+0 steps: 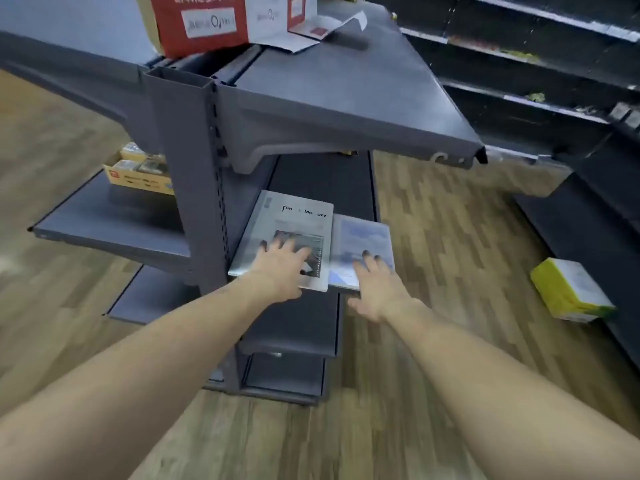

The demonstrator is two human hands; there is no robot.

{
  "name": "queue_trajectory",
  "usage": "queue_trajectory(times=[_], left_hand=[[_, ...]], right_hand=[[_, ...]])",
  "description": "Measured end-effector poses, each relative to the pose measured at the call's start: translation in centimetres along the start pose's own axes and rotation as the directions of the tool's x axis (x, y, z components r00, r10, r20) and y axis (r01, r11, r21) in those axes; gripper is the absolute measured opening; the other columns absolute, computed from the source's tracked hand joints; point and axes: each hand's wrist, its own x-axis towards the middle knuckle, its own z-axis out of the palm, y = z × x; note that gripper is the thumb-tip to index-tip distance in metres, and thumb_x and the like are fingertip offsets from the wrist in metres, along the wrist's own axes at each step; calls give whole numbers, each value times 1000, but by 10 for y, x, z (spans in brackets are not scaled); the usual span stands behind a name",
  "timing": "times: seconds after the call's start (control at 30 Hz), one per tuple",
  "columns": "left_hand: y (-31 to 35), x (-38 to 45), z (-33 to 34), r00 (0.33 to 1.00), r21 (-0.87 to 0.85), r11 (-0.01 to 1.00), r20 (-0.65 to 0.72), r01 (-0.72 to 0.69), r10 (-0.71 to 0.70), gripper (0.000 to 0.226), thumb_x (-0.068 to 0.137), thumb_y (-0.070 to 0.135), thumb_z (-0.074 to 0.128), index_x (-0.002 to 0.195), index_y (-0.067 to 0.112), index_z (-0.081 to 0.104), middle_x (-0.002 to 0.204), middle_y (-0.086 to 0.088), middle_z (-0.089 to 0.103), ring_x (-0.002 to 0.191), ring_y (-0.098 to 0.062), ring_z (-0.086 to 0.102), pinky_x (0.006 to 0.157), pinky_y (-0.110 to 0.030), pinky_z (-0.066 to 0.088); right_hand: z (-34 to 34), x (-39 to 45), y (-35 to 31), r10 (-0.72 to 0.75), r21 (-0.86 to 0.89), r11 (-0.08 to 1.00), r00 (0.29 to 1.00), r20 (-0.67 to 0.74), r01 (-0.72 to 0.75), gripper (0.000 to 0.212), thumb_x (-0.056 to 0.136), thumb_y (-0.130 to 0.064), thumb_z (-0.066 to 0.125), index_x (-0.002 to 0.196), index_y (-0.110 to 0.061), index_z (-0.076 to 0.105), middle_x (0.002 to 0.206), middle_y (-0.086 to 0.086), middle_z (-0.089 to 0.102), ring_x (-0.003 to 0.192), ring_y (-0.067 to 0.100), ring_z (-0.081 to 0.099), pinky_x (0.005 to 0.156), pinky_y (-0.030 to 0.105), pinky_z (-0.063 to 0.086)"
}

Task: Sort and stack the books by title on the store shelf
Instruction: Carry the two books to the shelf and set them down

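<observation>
Two books lie flat side by side on a dark grey store shelf point(322, 174). The left one is a large white book point(291, 216) with black title lettering and a dark picture on its cover. My left hand point(282, 268) rests flat on its lower half, fingers spread. To its right lies a smaller pale blue book point(363, 237), blurred. My right hand point(375, 289) touches its near edge with straight fingers, thumb out to the side.
A wide grey top shelf point(339, 91) overhangs the books, carrying a red and white carton point(207, 22). A yellow box of goods point(138, 171) sits on a shelf at left. A yellow and white package point(568, 289) lies at right. Wood floor surrounds the unit.
</observation>
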Motion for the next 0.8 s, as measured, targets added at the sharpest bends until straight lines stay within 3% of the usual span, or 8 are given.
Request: queue_trajectory(times=[0.2,0.3,0.43,0.53,0.63,0.73,0.8], left_hand=[[-25,35,37,989,33,997,122,75,-79,118,77,40,78,156,31,-9,162,-12,-16,147,-42,-15,118,-60,6],[-28,35,57,995,149,984,4,99,-101,111,86,25,70,153,31,-18,163,-12,-16,148,-41,-11,118,-59,9],[-22,33,61,993,203,972,-50,119,-111,107,85,7,63,154,29,-16,163,-11,-10,149,-40,-2,118,-55,17],[-25,33,57,996,229,969,-33,92,-87,105,86,7,63,155,30,-14,164,-12,-8,148,-41,3,117,-53,21],[-33,36,43,998,237,971,40,32,-42,95,92,7,57,156,32,-9,164,-10,0,147,-40,11,114,-49,31],[-29,37,27,997,253,967,58,37,-54,88,93,4,52,156,33,-1,163,-8,10,144,-39,21,107,-49,39],[-19,35,20,997,305,950,8,65,-71,87,91,5,54,156,34,5,160,-8,19,140,-38,26,106,-52,37]], right_hand=[[23,39,-13,102,30,994,994,42,-103,103,87,-51,63,157,-25,-8,164,5,-17,150,35,-8,119,52,7],[35,40,-19,130,-82,988,990,-47,-134,105,88,-49,63,156,-16,-11,164,10,-2,148,36,9,115,48,24],[30,47,-18,133,-157,975,979,-157,-158,96,86,-42,70,153,-7,10,148,11,32,127,32,37,98,39,40],[27,50,-12,72,-158,983,986,-147,-96,81,82,-26,76,145,-8,28,136,12,39,120,32,39,93,36,42],[28,42,-3,6,-158,987,987,-162,-32,69,81,-4,66,142,-11,35,133,11,42,118,30,40,88,33,39],[31,30,6,-15,-153,988,979,-204,-17,70,81,-5,56,145,-14,30,135,9,41,124,32,35,96,37,35],[29,23,12,-4,-110,994,978,-210,-20,75,83,-8,55,149,-16,22,143,12,34,140,37,21,108,47,28]])
